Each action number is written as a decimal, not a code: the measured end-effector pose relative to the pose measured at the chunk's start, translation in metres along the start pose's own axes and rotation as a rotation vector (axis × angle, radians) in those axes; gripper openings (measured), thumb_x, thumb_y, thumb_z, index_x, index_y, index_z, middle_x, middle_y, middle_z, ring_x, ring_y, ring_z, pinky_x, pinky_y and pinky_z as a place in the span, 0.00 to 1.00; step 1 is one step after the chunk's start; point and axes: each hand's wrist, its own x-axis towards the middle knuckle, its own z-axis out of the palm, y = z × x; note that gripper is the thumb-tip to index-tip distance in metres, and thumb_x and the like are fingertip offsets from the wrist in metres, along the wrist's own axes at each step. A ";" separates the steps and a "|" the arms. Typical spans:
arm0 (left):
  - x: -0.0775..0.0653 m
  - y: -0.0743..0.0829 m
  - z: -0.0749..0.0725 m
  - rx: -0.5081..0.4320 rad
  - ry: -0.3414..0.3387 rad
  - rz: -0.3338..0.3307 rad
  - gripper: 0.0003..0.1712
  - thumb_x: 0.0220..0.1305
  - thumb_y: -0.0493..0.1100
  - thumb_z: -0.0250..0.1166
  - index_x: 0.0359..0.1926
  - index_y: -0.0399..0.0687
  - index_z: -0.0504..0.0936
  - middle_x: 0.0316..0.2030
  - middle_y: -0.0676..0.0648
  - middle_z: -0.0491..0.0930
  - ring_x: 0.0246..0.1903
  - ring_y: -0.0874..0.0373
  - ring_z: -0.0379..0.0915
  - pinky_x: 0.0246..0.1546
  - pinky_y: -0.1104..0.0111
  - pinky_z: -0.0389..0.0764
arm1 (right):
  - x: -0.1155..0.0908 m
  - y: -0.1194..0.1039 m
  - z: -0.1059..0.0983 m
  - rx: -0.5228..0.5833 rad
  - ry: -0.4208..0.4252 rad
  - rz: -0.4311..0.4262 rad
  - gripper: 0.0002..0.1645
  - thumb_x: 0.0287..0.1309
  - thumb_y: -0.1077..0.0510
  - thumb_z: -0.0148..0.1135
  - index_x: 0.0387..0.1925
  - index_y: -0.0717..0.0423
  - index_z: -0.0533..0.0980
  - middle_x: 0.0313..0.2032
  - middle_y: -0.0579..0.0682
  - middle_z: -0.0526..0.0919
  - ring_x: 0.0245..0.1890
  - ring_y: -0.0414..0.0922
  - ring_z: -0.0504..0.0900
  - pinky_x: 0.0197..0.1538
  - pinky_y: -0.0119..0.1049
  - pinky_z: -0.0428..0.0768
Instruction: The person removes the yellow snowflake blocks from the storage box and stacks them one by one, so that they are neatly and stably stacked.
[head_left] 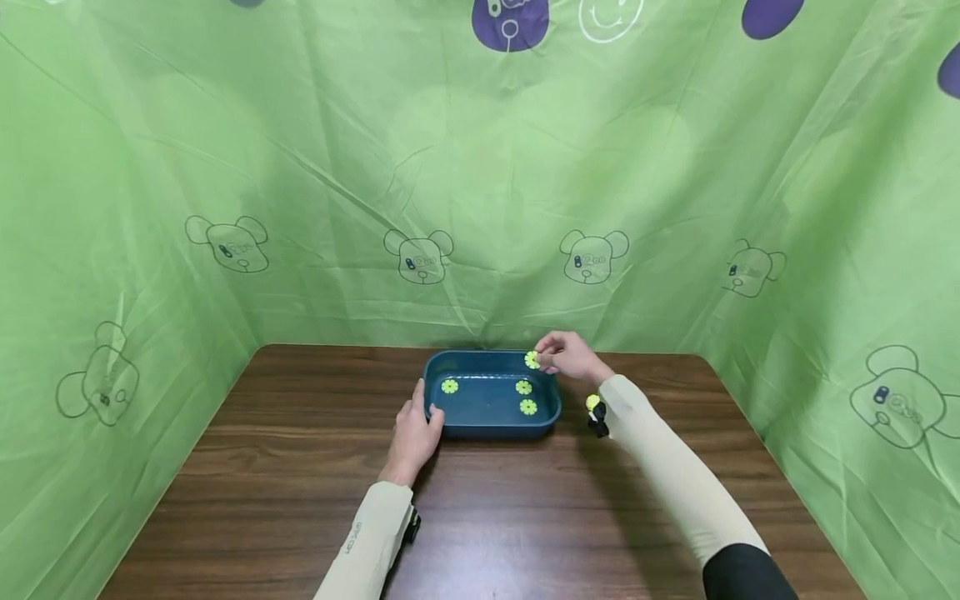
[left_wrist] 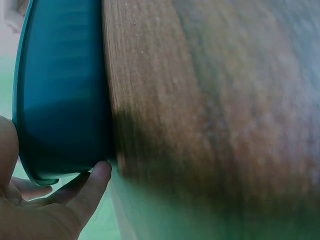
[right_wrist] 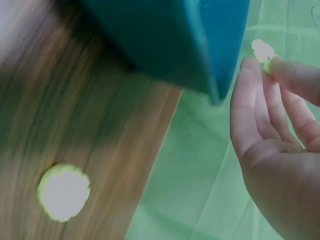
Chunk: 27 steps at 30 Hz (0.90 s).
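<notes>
A dark blue plastic tray (head_left: pixel 487 431) sits on the table, with three yellow-green flower-shaped pieces inside: one piece (head_left: pixel 449 386) at the left, two at the right. My left hand (head_left: pixel 412 433) grips its near left corner; in the left wrist view the fingers (left_wrist: pixel 92 192) bear on the tray's end wall. Over the far right corner, my right hand (head_left: pixel 572 357) pinches another flower-shaped piece (head_left: pixel 532 359) between thumb and fingertips. The right wrist view shows that pinched piece (right_wrist: pixel 262 50) glaring white, beside the tray wall (right_wrist: pixel 165 45).
One more flower-shaped piece (right_wrist: pixel 64 192) lies on the wooden table (head_left: pixel 300 467), right of the tray and partly behind the right wrist's black camera (head_left: pixel 598 421) in the head view. A green printed cloth (head_left: pixel 495 183) hangs behind the table and along both sides.
</notes>
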 end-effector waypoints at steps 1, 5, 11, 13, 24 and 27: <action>0.000 0.000 0.000 0.000 0.000 0.000 0.39 0.71 0.48 0.52 0.80 0.44 0.54 0.69 0.31 0.69 0.66 0.34 0.70 0.64 0.43 0.72 | -0.003 0.003 -0.004 -0.015 0.005 0.004 0.14 0.66 0.66 0.62 0.50 0.72 0.76 0.43 0.68 0.84 0.46 0.65 0.85 0.48 0.48 0.86; 0.000 0.000 0.001 0.006 0.002 -0.002 0.39 0.71 0.47 0.53 0.80 0.44 0.55 0.68 0.30 0.69 0.65 0.34 0.70 0.63 0.43 0.73 | -0.012 0.015 -0.021 -0.062 0.030 0.025 0.14 0.66 0.64 0.62 0.50 0.70 0.78 0.43 0.66 0.84 0.40 0.56 0.86 0.41 0.36 0.85; 0.001 0.000 0.001 0.012 0.001 -0.007 0.39 0.72 0.47 0.53 0.80 0.45 0.54 0.66 0.30 0.71 0.64 0.34 0.71 0.63 0.43 0.73 | -0.025 0.028 -0.042 -0.114 0.058 0.051 0.14 0.67 0.64 0.62 0.49 0.70 0.79 0.42 0.65 0.85 0.33 0.42 0.84 0.40 0.37 0.86; 0.001 -0.001 0.002 0.011 -0.002 -0.014 0.39 0.72 0.47 0.53 0.80 0.46 0.54 0.66 0.31 0.71 0.64 0.34 0.71 0.64 0.44 0.73 | -0.029 0.033 -0.047 -0.133 0.071 0.055 0.13 0.67 0.64 0.62 0.48 0.70 0.80 0.42 0.64 0.85 0.34 0.46 0.85 0.43 0.43 0.86; 0.000 -0.002 0.001 -0.006 -0.013 -0.020 0.40 0.72 0.48 0.53 0.80 0.46 0.53 0.66 0.31 0.71 0.64 0.35 0.71 0.64 0.43 0.72 | -0.053 0.070 -0.060 -0.271 0.071 0.111 0.09 0.67 0.63 0.61 0.45 0.64 0.83 0.39 0.60 0.86 0.37 0.56 0.85 0.43 0.48 0.85; 0.000 -0.003 0.001 -0.008 -0.010 -0.009 0.40 0.72 0.48 0.53 0.80 0.46 0.53 0.65 0.31 0.72 0.64 0.35 0.71 0.63 0.43 0.73 | -0.057 0.077 -0.060 -0.284 0.054 0.098 0.09 0.67 0.64 0.61 0.43 0.65 0.82 0.38 0.60 0.85 0.35 0.53 0.84 0.38 0.42 0.84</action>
